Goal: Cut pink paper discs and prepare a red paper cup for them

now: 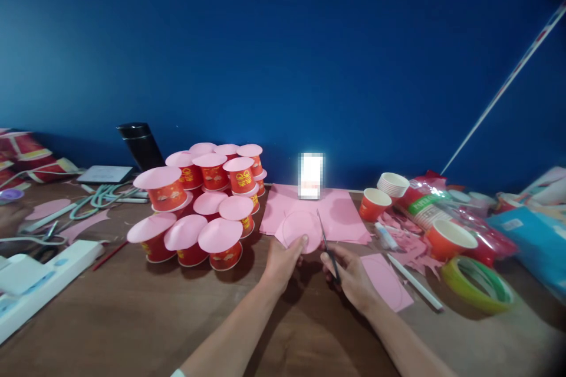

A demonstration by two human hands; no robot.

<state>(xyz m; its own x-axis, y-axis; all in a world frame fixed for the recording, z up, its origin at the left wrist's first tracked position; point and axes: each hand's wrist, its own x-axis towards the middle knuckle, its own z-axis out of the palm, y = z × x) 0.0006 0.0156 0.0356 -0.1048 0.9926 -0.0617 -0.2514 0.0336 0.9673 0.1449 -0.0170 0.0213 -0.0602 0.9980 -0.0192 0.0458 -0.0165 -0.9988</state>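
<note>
My left hand (285,260) pinches a piece of pink paper (302,230) with a circle drawn on it, the thumb on top. Part of its edge is cut round. In my right hand (347,274) is a pair of scissors (327,244), blades pointing up and away along the paper's right side. Whether the blades touch the paper is hard to tell. Behind lies a stack of pink paper sheets (340,215). Another pink piece with a drawn circle (387,283) rests beside my right wrist.
Red paper cups topped with pink discs (220,235) stand stacked at left. A power strip (48,283), cables (99,200) and a black bottle (140,146) lie farther left. At right are loose cups (375,205), a white pen (415,283), paper scraps (413,253) and a tape roll (477,285).
</note>
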